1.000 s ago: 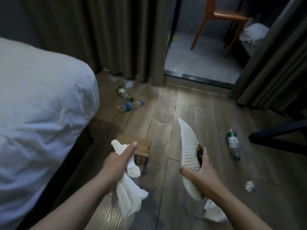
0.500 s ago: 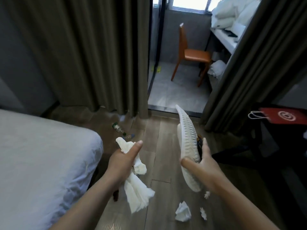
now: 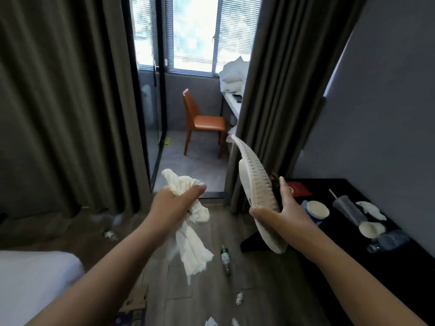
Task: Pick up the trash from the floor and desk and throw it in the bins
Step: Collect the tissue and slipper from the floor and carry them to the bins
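Note:
My left hand (image 3: 175, 202) grips a bunch of white tissue paper (image 3: 190, 245) that hangs down below the fist. My right hand (image 3: 282, 212) holds a white ribbed slipper (image 3: 255, 182) by its middle, sole facing left, toe pointing up. On the wooden floor lie a green-labelled bottle (image 3: 225, 256), another bottle (image 3: 109, 234) near the left curtain, and small tissue scraps (image 3: 239, 298). The black desk (image 3: 400, 267) at right carries a paper cup (image 3: 317, 209), a clear tumbler with a straw (image 3: 348, 209), a tipped cup (image 3: 370, 229), crumpled tissue (image 3: 372, 209) and a clear bottle (image 3: 388, 241).
The white bed corner (image 3: 35, 278) sits at lower left. A flattened cardboard box (image 3: 136, 300) lies on the floor beside it. Dark curtains (image 3: 70, 102) frame a glass doorway to a balcony with an orange chair (image 3: 202, 121). A red booklet (image 3: 300, 189) lies on the desk.
The view has lifted from the floor toward the doorway and desk. Both hands have risen with it, still holding the tissue and the slipper.

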`<state>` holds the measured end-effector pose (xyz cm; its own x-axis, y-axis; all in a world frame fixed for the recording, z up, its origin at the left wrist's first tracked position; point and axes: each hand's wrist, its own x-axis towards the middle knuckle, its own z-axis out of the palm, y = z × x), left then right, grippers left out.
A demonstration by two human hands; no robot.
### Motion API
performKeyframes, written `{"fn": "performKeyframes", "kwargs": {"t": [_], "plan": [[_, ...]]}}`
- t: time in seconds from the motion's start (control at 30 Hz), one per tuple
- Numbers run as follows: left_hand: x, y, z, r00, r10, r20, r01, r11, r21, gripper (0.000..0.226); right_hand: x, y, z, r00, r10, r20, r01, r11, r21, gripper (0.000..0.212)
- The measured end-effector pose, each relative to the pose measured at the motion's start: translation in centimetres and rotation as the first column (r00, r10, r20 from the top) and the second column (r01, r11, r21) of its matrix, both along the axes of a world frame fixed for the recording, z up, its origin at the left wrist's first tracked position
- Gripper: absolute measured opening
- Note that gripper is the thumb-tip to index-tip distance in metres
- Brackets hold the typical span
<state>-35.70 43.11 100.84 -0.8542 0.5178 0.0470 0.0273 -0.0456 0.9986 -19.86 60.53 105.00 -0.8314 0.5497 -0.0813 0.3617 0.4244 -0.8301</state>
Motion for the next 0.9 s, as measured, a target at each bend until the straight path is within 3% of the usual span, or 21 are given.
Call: {"fn": "performKeyframes", "kwargs": {"t": [0.17, 0.27, 0.43, 0.57, 0.63, 0.9], "plan": [[2.6, 5.2, 2.2, 0.994, -0.039, -0.102, 0.039, 0.999, -0.002, 0.038, 4.9, 2.7, 1.2, 0.989, -0.136, -0.058, 0.136, 0.991, -0.008, 0.121], [3.7, 8.0, 3.1, 0.991, -0.1, -0.089, 0.099, 0.995, -0.019, 0.036, 6.9, 3.6, 0.9, 0.965, -0.235, -0.12, 0.228, 0.971, -0.068, 0.117], [4.5, 12.7, 4.4, 0.963, -0.259, -0.078, 0.259, 0.966, -0.015, 0.03, 9.8, 3.7, -0.2, 0.851, -0.494, -0.181, 0.467, 0.867, -0.172, 0.106], [5.9, 15.9, 4.1, 0.882, -0.462, -0.099, 0.461, 0.887, -0.032, 0.029, 12.3, 1.7, -0.3, 0.675, -0.711, -0.198, 0.667, 0.703, -0.247, 0.102], [7.4, 17.0, 3.5, 0.825, -0.556, -0.102, 0.554, 0.831, -0.046, 0.024, 14.0, 0.1, -0.4, 0.575, -0.797, -0.187, 0.751, 0.604, -0.267, 0.113], [22.0, 17.4, 1.6, 0.455, -0.89, -0.025, 0.886, 0.455, -0.087, 0.032, 26.0, -11.4, -1.0, 0.097, -0.983, -0.155, 0.972, 0.127, -0.199, 0.12]]}}
